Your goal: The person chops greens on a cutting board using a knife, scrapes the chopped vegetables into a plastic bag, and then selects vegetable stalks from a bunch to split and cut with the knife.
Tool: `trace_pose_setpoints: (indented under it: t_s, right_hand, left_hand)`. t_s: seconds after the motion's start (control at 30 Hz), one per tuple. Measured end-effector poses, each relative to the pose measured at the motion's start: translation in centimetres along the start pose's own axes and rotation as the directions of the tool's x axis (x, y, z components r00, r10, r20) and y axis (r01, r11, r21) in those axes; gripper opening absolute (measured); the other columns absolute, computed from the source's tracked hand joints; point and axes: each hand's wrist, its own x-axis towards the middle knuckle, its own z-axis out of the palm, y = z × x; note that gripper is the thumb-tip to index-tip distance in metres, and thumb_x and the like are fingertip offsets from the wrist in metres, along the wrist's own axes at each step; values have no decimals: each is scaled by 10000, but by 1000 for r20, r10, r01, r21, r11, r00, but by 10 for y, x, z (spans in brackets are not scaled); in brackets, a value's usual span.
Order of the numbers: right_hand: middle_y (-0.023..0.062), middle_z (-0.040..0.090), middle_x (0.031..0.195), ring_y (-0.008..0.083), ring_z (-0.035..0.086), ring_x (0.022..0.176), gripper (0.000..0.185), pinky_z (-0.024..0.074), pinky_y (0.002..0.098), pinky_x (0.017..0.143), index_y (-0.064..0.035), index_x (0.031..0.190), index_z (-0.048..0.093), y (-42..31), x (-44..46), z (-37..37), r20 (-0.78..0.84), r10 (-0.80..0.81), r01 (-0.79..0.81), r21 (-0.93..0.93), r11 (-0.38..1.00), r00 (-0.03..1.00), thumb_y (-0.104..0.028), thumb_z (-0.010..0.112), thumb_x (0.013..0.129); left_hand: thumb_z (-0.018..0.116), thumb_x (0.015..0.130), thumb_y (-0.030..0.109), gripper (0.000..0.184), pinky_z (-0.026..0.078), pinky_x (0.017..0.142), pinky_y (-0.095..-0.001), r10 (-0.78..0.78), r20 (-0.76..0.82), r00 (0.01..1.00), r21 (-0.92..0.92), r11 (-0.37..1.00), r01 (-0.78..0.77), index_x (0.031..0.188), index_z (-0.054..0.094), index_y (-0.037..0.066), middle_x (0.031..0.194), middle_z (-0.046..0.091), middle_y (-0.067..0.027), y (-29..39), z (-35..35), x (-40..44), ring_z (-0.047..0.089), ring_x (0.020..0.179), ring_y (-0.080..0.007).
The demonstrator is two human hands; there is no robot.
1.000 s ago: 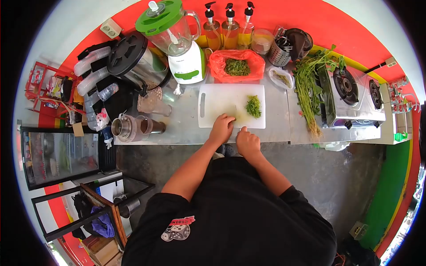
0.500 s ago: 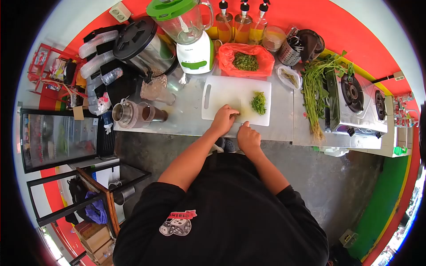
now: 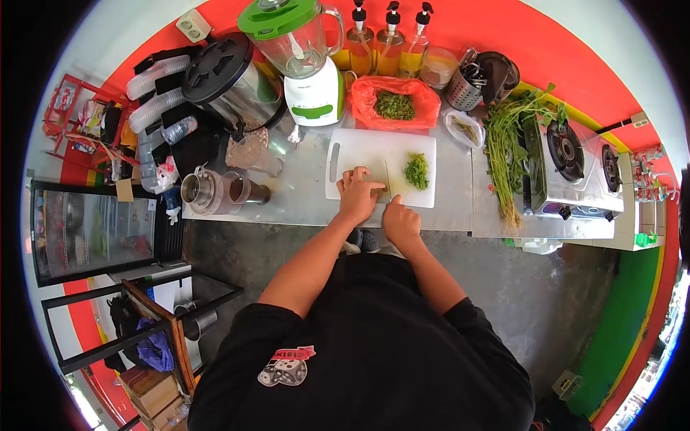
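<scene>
A white cutting board lies on the metal counter. Chopped green herbs sit in a small heap on its right side. My right hand is closed around the handle of a knife at the board's front edge. Its thin blade points away from me across the board, left of the heap. Just left of the blade, my left hand rests on the board with its fingers apart and the thumb towards the knife. Whether anything small lies beneath that hand is hidden.
Behind the board are a red plastic bag of chopped greens and a blender. Long-stemmed greens lie beside the gas stove on the right. Plastic jars stand left, near a large steel pot.
My left hand has shifted slightly left, away from the blade, and its fingers have spread from a bunched grip. My right hand stays in nearly the same place with the knife.
</scene>
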Motion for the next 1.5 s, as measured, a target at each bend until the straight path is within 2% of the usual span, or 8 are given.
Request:
trace_pose_setpoints:
  t_s: [0.23,0.4,0.5,0.67,0.77,0.97,1.4,1.5]
  right_hand:
    - [180,740,855,337,754,791,209,606,422,654,0,1061,522,-2,-5,5,-9,-29,29,-47,998,1000,-157,560,928]
    - [200,736,883,354,750,834,246,608,427,694,17,1089,513,-3,3,1,2,-6,6,-4,1000,1000,-154,566,920]
    - [239,728,919,406,732,875,264,586,497,760,7,1088,499,2,9,-2,14,-31,30,71,997,999,-242,453,1012]
    - [222,738,913,369,748,841,291,606,465,702,48,1129,502,0,-2,11,21,-7,7,14,1000,1000,-152,554,924]
    - [262,721,974,429,721,916,235,578,505,799,12,1091,500,-7,4,-6,92,46,-54,84,995,995,-198,463,991]
    - [217,738,902,371,748,832,282,606,461,696,52,1131,506,-4,3,-4,72,-20,19,16,1000,997,-143,525,929]
    - [251,728,961,378,740,902,252,593,476,778,20,1140,500,-8,1,-6,129,6,-9,23,1000,992,-140,501,947]
    - [200,745,876,352,755,814,230,609,457,690,17,1097,510,-5,4,12,0,-1,1,-33,999,1000,-152,519,942]
  left_hand:
    - [777,772,122,266,252,1090,-518,-7,23,1000,9,1000,7,978,804,288,1384,462,-56,-1,1,0,337,1378,-320]
    - [773,821,164,252,98,1166,-625,-22,86,996,-85,996,30,1043,788,281,1540,353,-65,-9,6,-3,162,1536,-325]
    - [760,843,190,224,66,1184,-616,1,47,999,-98,995,4,1045,789,282,1585,315,-52,-17,11,-6,154,1544,-303]
    - [747,855,222,210,71,1196,-581,-2,50,999,-111,994,7,1051,789,287,1599,302,-35,-18,8,-7,155,1540,-302]
    - [745,856,231,208,74,1200,-565,-21,55,998,-99,995,26,1051,790,290,1595,307,-29,-16,6,-6,152,1538,-301]
    - [771,829,251,215,58,1197,-566,-8,53,999,-110,994,13,1034,792,311,1599,300,-24,-23,9,-5,148,1535,-304]
    - [771,825,242,185,82,1195,-529,-8,65,998,-103,995,15,993,791,315,1574,325,-11,-20,5,-5,150,1530,-293]
    - [789,793,270,193,88,1182,-551,3,21,1000,-104,995,-1,978,787,326,1576,323,-7,-22,10,-3,167,1522,-305]
